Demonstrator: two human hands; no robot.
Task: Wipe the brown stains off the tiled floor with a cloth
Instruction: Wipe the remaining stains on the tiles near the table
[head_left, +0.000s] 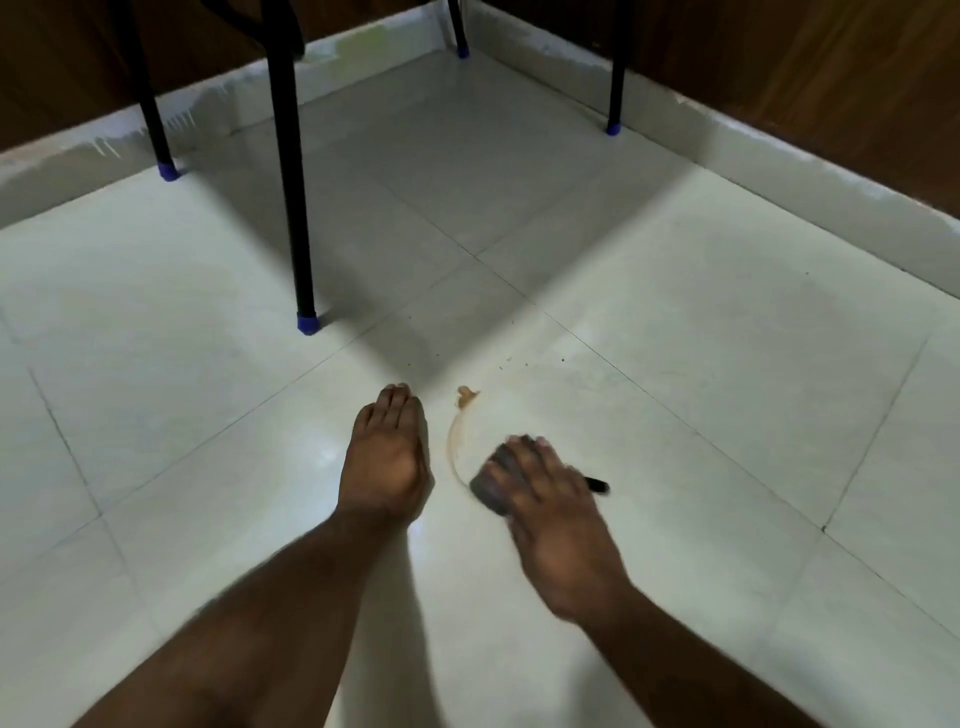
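Note:
A brown stain (466, 396) sits on the pale tiled floor (675, 415), with a thin brown curved streak (453, 447) trailing down from it. My right hand (550, 514) lies flat with spread fingers on a dark grey cloth (491, 486) and presses it on the floor at the streak's lower end. A dark corner of the cloth (596, 484) pokes out to the right of the fingers. My left hand (387, 457) rests flat on the tile left of the stain, fingers straight and together. The right hand is blurred.
Black table legs with blue caps stand ahead: one close (306, 322), one at the left (169, 171), two farther back (613, 127). Small dark specks (506, 361) dot the tile beyond the stain. A pale skirting (779, 156) and brown wood walls bound the corner.

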